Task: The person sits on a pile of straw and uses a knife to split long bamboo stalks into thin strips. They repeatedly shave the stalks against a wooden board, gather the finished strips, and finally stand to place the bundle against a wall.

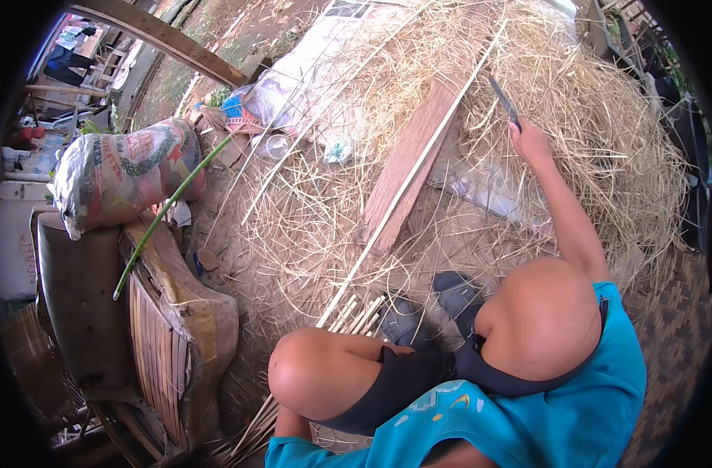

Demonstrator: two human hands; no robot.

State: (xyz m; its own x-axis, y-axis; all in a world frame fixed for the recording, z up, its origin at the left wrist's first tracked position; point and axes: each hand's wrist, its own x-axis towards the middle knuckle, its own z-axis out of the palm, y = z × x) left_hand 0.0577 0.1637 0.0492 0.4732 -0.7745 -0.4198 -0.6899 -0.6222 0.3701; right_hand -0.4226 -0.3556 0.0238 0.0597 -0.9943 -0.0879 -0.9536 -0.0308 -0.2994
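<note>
My right hand [530, 142] is closed round the handle of a knife [503, 100], held out over the straw-like shavings with its blade angled up and to the left. A long, pale split bamboo strip [414, 171] runs from the far pile, across a reddish-brown wooden plank [399, 207], down towards my left knee. My left hand is hidden behind that knee; only part of the arm [293, 425] shows. Beside the knee, cut ends of several pale strips [356, 314] stick out, and more strips [256, 427] show below it.
A big heap of curly shavings [605, 164] lies at the far right, partly over plastic sheeting [293, 90]. At the left, a stuffed printed sack [129, 171] rests on a worn, broken armchair [176, 327]. A green stalk [172, 203] leans across them. Woven matting [672, 351] covers the right side.
</note>
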